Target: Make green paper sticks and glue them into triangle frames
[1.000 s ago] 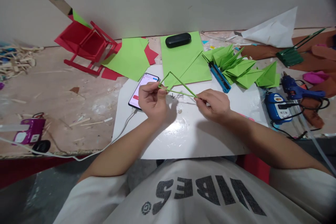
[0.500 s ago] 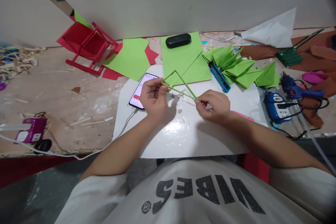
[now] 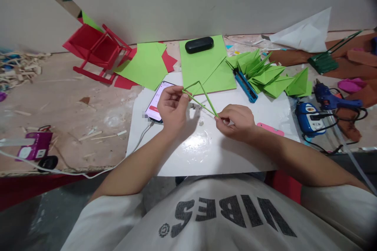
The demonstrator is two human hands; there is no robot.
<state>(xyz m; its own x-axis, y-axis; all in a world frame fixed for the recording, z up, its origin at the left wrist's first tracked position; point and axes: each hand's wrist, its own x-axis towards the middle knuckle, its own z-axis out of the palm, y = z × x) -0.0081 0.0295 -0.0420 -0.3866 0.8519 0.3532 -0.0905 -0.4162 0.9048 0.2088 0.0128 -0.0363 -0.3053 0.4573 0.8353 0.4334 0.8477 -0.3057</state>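
Observation:
A thin green folded paper piece (image 3: 206, 96) with the outline of a triangle is stretched between my two hands above the white board (image 3: 182, 160). My left hand (image 3: 173, 108) pinches its left corner between thumb and fingers. At the right corner, the fingertips of my right hand (image 3: 235, 121) are closed on it. Under and beside my left hand lies a lit phone (image 3: 154, 108) with a cable plugged in. Green paper sheets (image 3: 203, 68) lie just beyond the hands, a black case (image 3: 199, 45) on top of one.
A blue cutter knife (image 3: 246, 86) rests beside folded green paper pieces (image 3: 273, 78). To the right are a glue gun (image 3: 335, 100), a blue power socket (image 3: 310, 119) and a pink cutter (image 3: 270, 129). A red miniature chair (image 3: 100, 51) stands at the back left.
My right hand has shifted slightly left and down with its corner of the green paper piece, so the triangle looks narrower. More of the pink cutter shows. My left hand has barely moved.

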